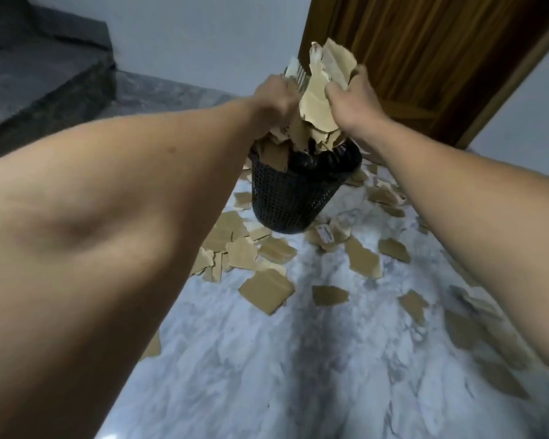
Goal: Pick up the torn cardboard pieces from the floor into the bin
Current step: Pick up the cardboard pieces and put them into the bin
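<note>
1. Nearest you, on your side of the bin [293, 198], flat tan torn cardboard pieces [267, 294] with ragged edges litter the smooth marbled floor [298, 375]; stepping on one could make you slip.
2. The bin is black perforated plastic with a glossy bag liner, already heaped above its rim.
3. Above the bin, your left hand [274, 98] and right hand [351, 101] have fingers curled tight, pinching a bundle of cardboard [322, 87]. Let go here and stiff pieces may slide off the heap, or pushing could tip the bin.
</note>
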`<action>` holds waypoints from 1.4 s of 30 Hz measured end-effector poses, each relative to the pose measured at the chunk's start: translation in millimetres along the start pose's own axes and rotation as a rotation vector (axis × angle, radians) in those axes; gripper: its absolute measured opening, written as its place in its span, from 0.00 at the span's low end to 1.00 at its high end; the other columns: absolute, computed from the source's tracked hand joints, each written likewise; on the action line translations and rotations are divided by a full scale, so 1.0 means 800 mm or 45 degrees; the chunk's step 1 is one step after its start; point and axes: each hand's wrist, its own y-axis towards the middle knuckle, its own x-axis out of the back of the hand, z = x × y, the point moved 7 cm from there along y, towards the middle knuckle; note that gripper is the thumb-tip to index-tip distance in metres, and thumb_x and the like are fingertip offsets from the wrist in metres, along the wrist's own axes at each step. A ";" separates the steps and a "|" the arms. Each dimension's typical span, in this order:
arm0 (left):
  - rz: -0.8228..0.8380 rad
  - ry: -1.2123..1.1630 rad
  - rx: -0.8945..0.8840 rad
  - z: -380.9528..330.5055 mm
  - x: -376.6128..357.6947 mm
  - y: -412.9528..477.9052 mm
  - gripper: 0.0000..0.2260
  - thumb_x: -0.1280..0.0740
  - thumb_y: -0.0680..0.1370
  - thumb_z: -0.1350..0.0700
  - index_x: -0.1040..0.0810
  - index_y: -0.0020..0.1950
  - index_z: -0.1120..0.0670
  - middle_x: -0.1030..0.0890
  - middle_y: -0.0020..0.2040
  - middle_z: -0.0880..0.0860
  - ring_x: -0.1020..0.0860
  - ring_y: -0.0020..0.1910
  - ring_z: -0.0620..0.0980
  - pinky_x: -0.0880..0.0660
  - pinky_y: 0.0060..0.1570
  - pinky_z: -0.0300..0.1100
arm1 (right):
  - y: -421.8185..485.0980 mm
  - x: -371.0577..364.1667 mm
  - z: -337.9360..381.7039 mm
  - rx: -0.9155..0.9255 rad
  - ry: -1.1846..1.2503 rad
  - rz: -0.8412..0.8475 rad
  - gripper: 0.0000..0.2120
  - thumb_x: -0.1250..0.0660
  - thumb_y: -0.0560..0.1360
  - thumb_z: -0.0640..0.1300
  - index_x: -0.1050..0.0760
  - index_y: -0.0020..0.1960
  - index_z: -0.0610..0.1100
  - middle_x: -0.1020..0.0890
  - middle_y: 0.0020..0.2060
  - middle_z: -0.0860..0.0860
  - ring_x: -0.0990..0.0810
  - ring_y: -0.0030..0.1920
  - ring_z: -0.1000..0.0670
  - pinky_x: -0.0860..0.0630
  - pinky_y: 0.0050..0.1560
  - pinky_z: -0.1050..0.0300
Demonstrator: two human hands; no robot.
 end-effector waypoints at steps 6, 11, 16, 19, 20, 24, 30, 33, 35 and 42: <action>-0.337 -0.256 0.044 0.001 0.003 0.041 0.13 0.34 0.74 0.59 0.21 0.58 0.52 0.18 0.51 0.51 0.19 0.50 0.53 0.18 0.51 0.49 | 0.052 0.034 -0.042 0.029 0.167 -0.177 0.22 0.34 0.78 0.39 0.33 0.71 0.45 0.25 0.60 0.53 0.24 0.58 0.52 0.30 0.41 0.74; -0.519 -0.396 0.111 0.022 -0.034 0.067 0.13 0.31 0.77 0.58 0.21 0.62 0.53 0.17 0.47 0.48 0.18 0.46 0.49 0.18 0.50 0.46 | 0.082 0.017 -0.104 -0.117 0.403 -0.168 0.31 0.33 0.77 0.41 0.40 0.77 0.46 0.28 0.70 0.49 0.27 0.68 0.48 0.29 0.67 0.57; -0.526 -0.390 0.172 0.053 -0.097 0.081 0.10 0.30 0.78 0.58 0.20 0.59 0.55 0.17 0.46 0.50 0.18 0.40 0.47 0.19 0.34 0.37 | 0.093 -0.011 -0.158 -0.276 0.622 -0.147 0.29 0.33 0.78 0.39 0.40 0.76 0.46 0.27 0.59 0.52 0.27 0.58 0.52 0.31 0.56 0.63; -0.352 -0.360 0.257 0.067 -0.126 0.089 0.11 0.31 0.78 0.53 0.21 0.59 0.53 0.16 0.46 0.54 0.16 0.41 0.55 0.17 0.41 0.49 | 0.090 -0.041 -0.169 -0.372 0.633 0.080 0.25 0.28 0.75 0.43 0.31 0.70 0.49 0.24 0.57 0.52 0.22 0.57 0.48 0.19 0.53 0.49; -0.296 -0.296 0.278 0.069 -0.130 0.089 0.12 0.32 0.79 0.51 0.22 0.60 0.54 0.16 0.49 0.55 0.17 0.44 0.55 0.18 0.47 0.50 | 0.089 -0.049 -0.171 -0.397 0.628 0.149 0.24 0.27 0.74 0.44 0.29 0.68 0.49 0.23 0.58 0.52 0.21 0.57 0.47 0.18 0.52 0.47; -0.286 -0.151 0.303 0.080 -0.125 0.088 0.12 0.35 0.80 0.49 0.20 0.52 0.57 0.17 0.49 0.57 0.20 0.48 0.56 0.22 0.52 0.48 | 0.087 -0.050 -0.180 -0.411 0.634 0.119 0.26 0.25 0.72 0.40 0.28 0.68 0.47 0.22 0.55 0.52 0.20 0.55 0.46 0.17 0.49 0.50; -0.233 -0.101 0.248 0.063 -0.105 0.077 0.09 0.34 0.79 0.53 0.26 0.40 0.53 0.19 0.42 0.57 0.23 0.40 0.54 0.22 0.43 0.50 | 0.073 -0.026 -0.181 -0.432 0.594 0.074 0.20 0.27 0.75 0.36 0.26 0.65 0.41 0.26 0.54 0.50 0.23 0.53 0.47 0.17 0.50 0.51; -0.205 0.072 0.138 0.048 -0.089 0.062 0.10 0.33 0.79 0.52 0.26 0.39 0.54 0.20 0.44 0.59 0.21 0.45 0.56 0.21 0.50 0.52 | 0.057 -0.007 -0.180 -0.446 0.496 0.033 0.11 0.28 0.75 0.36 0.24 0.56 0.43 0.22 0.54 0.46 0.20 0.47 0.48 0.16 0.47 0.51; -0.241 0.167 0.029 0.041 -0.077 0.043 0.09 0.34 0.79 0.52 0.25 0.41 0.55 0.22 0.42 0.58 0.20 0.46 0.58 0.22 0.50 0.50 | 0.045 0.005 -0.184 -0.480 0.462 -0.065 0.11 0.29 0.74 0.35 0.22 0.56 0.41 0.20 0.52 0.45 0.19 0.49 0.46 0.16 0.47 0.47; -0.095 0.472 0.072 0.147 -0.145 -0.099 0.12 0.36 0.79 0.47 0.23 0.52 0.55 0.18 0.47 0.56 0.20 0.47 0.57 0.22 0.46 0.48 | -0.101 -0.048 -0.287 -0.622 -0.006 -0.031 0.07 0.35 0.77 0.40 0.22 0.53 0.39 0.19 0.53 0.40 0.20 0.54 0.39 0.28 0.48 0.56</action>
